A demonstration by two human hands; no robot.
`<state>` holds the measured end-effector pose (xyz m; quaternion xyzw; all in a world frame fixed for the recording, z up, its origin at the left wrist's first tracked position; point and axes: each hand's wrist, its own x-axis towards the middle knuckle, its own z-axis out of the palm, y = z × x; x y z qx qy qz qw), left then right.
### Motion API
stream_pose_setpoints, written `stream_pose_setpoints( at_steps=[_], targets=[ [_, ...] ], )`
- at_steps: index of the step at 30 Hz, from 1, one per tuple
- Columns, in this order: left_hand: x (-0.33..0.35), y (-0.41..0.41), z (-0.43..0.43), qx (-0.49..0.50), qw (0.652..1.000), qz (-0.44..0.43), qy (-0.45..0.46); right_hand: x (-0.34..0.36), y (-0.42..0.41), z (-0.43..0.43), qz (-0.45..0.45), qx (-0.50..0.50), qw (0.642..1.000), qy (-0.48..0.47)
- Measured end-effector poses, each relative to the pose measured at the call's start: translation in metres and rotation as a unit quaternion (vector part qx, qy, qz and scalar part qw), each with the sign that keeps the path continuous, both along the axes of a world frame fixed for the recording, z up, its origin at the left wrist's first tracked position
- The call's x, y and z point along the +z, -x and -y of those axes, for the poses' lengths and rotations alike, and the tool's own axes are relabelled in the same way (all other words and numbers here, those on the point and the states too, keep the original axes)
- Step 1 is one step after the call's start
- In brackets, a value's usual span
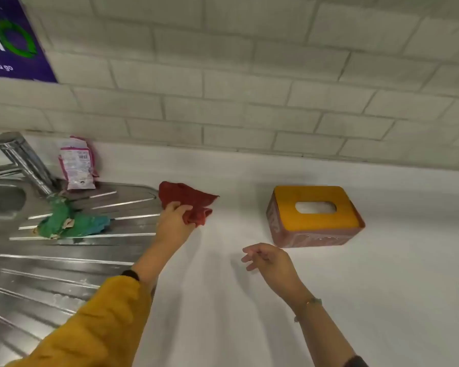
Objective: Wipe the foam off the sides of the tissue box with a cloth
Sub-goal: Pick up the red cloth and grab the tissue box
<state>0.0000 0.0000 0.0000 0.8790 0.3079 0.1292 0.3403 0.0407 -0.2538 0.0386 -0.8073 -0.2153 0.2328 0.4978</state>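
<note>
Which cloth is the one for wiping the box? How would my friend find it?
Find the white counter beside the steel drainboard. Left of the tissue box, the left hand grips the red cloth. The other rag is green and lies on the drainboard.

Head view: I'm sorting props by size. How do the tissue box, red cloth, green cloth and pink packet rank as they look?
1. tissue box
2. green cloth and red cloth, look alike, both bunched
3. pink packet
</note>
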Motion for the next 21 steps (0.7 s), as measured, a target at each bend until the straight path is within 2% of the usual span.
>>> stream_pose_setpoints(
  at_steps=[5, 10, 14, 17, 21],
  targets=[
    [-0.012, -0.017, -0.011, -0.033, 0.993, -0.072, -0.085, -0.004, -0.005, -0.004, -0.016, -0.020, 1.000, 0.011],
    [-0.004, -0.027, -0.017, -0.008, 0.997, -0.066, -0.042, -0.004, 0.000, 0.006, -0.021, -0.013, 1.000, 0.012],
    [0.019, -0.019, -0.006, 0.037, 0.998, 0.047, 0.020, 0.003, 0.003, 0.016, -0.012, -0.007, 1.000, 0.014],
    [0.052, 0.000, 0.019, 0.050, 0.985, 0.142, 0.079, 0.013, 0.007, 0.025, -0.012, -0.002, 1.000, -0.009],
    [0.086, 0.035, 0.074, 0.019, 0.965, 0.217, 0.147, 0.028, 0.019, 0.035, 0.005, -0.017, 0.999, -0.043]
  ],
)
